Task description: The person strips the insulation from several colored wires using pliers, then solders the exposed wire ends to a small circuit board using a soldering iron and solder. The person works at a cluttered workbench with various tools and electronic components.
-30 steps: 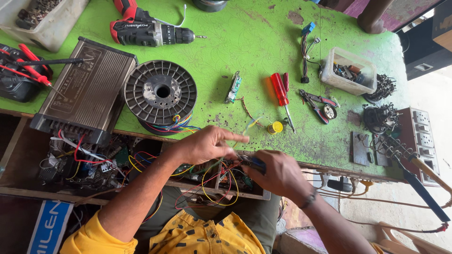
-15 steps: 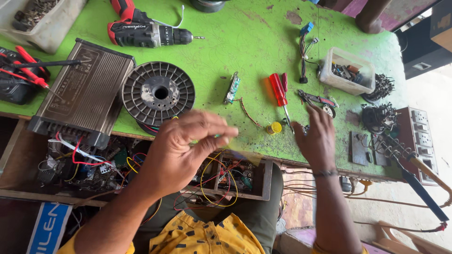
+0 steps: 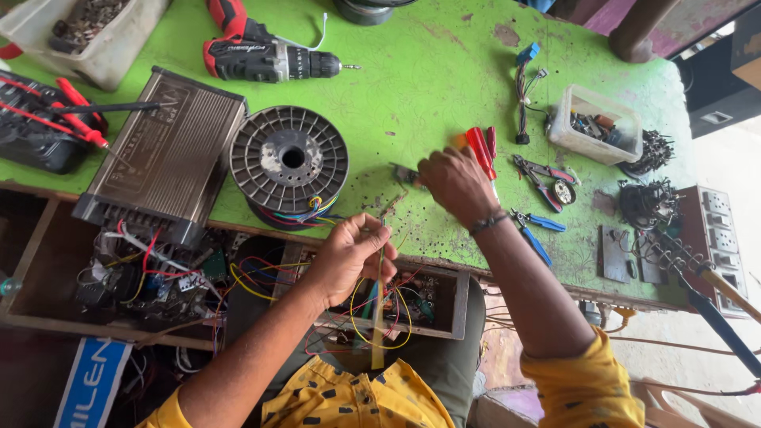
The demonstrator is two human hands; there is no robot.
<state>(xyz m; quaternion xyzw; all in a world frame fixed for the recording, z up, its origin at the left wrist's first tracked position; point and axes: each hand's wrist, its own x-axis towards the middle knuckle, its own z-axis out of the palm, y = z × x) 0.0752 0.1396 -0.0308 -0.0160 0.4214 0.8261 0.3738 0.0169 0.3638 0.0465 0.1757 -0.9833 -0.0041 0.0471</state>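
**Green bench, head view: 2 hands, wire and small tool**

Far left: tub (image 3: 95,32) of scrap, meter (image 3: 40,127) with red probes. Ribbed metal case (image 3: 170,150) beside grey spool (image 3: 289,158) of coloured wire; drill (image 3: 265,57) lies above them.

Left hand (image 3: 349,257) sits at the bench's front edge over an open box (image 3: 444,301) of wiring, fingers narrowly pinched on a yellow wire (image 3: 379,285) that hangs straight down.

Right hand (image 3: 456,182) rests on the bench just right of the spool, fingers curled over a small dark tool (image 3: 406,174); whether it grips the tool I cannot tell.

Red screwdriver (image 3: 482,147) touches that hand's far side. Cutters (image 3: 543,174), clear tub (image 3: 594,123), socket strip (image 3: 713,230) lie further right.
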